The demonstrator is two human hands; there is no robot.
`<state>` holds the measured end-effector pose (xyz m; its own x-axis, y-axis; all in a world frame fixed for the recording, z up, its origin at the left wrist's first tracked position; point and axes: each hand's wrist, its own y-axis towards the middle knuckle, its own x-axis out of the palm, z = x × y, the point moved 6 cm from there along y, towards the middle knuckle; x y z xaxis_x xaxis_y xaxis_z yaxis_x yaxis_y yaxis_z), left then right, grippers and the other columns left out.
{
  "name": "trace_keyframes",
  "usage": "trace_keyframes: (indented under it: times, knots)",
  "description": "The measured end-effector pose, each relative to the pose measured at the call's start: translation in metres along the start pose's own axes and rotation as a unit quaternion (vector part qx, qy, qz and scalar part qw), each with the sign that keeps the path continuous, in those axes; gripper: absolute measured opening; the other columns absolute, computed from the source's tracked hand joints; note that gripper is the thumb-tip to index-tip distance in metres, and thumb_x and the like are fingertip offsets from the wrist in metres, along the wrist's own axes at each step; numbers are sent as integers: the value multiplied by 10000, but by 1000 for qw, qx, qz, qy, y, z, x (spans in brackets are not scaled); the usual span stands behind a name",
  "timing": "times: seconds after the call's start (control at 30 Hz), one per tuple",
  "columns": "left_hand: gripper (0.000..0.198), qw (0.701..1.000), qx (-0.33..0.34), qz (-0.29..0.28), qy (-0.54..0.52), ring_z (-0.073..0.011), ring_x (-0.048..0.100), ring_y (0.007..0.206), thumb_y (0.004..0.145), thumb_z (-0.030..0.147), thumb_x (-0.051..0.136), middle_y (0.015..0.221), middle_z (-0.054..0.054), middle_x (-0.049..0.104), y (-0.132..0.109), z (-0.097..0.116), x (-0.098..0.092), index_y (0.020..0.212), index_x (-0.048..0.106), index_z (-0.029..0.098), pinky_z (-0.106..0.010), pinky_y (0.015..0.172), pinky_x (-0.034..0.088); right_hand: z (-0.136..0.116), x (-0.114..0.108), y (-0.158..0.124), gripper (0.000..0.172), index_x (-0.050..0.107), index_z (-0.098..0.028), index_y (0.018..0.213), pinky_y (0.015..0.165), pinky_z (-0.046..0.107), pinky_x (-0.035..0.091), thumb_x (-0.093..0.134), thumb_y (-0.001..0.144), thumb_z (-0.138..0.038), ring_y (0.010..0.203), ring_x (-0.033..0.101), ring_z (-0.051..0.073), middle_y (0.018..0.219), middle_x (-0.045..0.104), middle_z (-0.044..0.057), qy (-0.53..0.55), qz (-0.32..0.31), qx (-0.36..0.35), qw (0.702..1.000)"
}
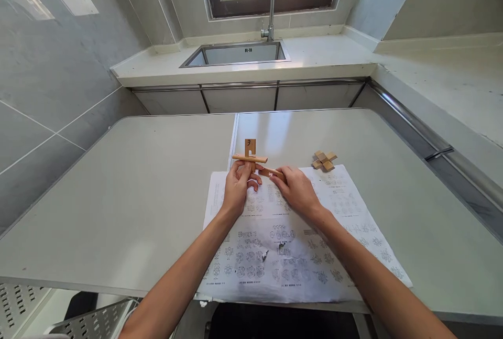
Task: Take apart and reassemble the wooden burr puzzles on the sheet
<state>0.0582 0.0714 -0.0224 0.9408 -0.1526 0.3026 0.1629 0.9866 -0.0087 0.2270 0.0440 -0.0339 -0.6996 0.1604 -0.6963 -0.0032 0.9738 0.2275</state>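
My left hand (239,186) is closed on two wooden puzzle pieces that cross each other. One is an upright flat piece (250,146) with a dark mark near its top and a notch below it; the other is a bar (250,159) lying across it. A further wooden puzzle piece (272,173) is pinched in my right hand (295,188), its far end close to the left fingers. Whether that end touches the crossed pieces, I cannot tell. Under both hands lies a creased instruction sheet (281,271) printed with small line drawings.
An interlocked wooden puzzle (324,161) rests at the sheet's upper right edge. The pale table (118,197) has a seam running away from me. Beyond it are a counter (326,56), a sink (236,65) and a tap (271,9). A perforated white chair (94,322) stands at the lower left.
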Motion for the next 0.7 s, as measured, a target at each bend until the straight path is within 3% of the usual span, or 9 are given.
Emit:
trace_keyframes:
  times: [0.13,0.27,0.33,0.53,0.7]
  knots:
    - [380,999,-29,5,-33,-70,570,554,887,502,761,1009,-56,697,1,-5,-2,966,564,187,-208,449,405,0,-8,1,337,628,-236,994,640,336,423,454,1057,-519,678,562,215,784,646,33,145,39,61,987]
    - [368,995,-72,-11,-70,-54,529,549,872,473,776,1009,-46,667,0,-12,-1,947,565,182,-196,431,390,0,-9,6,361,555,-257,1142,546,289,400,545,1009,-593,556,453,138,740,539,-38,433,22,105,895]
    - [358,992,-88,-24,-82,-54,522,553,872,457,778,995,-41,657,0,-14,0,952,570,178,-194,433,388,-2,-8,8,382,560,-267,1163,512,275,384,624,969,-590,521,418,114,731,520,-50,513,-5,111,851]
    - [355,984,-120,-70,-108,-55,509,539,886,450,775,956,-35,646,-3,-17,8,979,586,164,-196,436,402,-11,1,5,388,641,-266,1188,506,255,357,722,932,-546,524,430,84,759,573,-42,584,-61,101,803]
    - [386,980,-129,-107,-108,-48,504,518,880,464,789,925,-21,633,-4,-18,12,1013,608,149,-191,432,419,-15,7,2,393,672,-261,1204,520,255,343,735,935,-540,544,455,76,793,611,-29,594,-86,93,795]
